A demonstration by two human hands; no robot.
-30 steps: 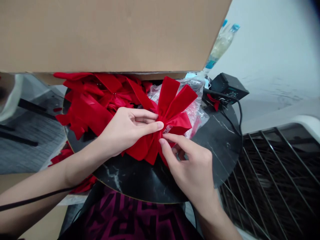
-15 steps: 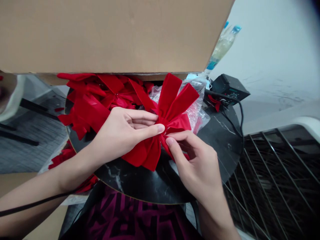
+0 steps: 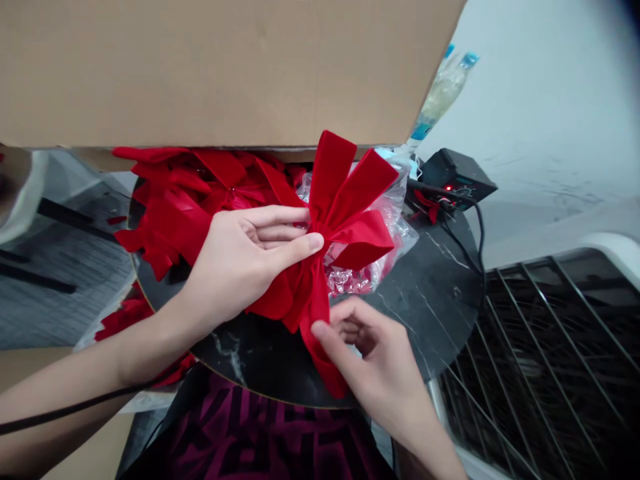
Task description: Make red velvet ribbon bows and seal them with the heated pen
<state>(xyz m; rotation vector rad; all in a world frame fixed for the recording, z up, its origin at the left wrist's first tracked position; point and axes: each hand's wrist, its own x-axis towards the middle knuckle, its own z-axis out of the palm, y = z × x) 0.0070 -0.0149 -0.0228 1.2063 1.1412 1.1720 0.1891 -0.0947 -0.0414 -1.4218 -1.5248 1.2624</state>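
Note:
A red velvet bow (image 3: 345, 193) with several loops and tails is held above the round black table (image 3: 265, 360). My left hand (image 3: 245, 257) pinches its centre knot between thumb and fingers. Lower down, my right hand (image 3: 370, 347) is closed with thumb and forefinger on one hanging ribbon tail of the same bow, which reaches down to the table's near edge. Behind my left hand lies a heap of red bows and ribbons (image 3: 175, 213). Clear plastic wrap (image 3: 400, 230) with red pieces in it lies behind the bow.
A large cardboard box (image 3: 225, 73) stands across the back. At the back right are a black device (image 3: 457, 177) with a red light and cable, and a bottle (image 3: 445, 93). A dark rack (image 3: 540, 353) stands right of the table; more red fabric (image 3: 125, 317) lies below left.
My right hand has slid down from near the knot, drawing the ribbon tail downward. The bow has tilted and shifted slightly up. The device's red light now shows. My left hand keeps its pinch.

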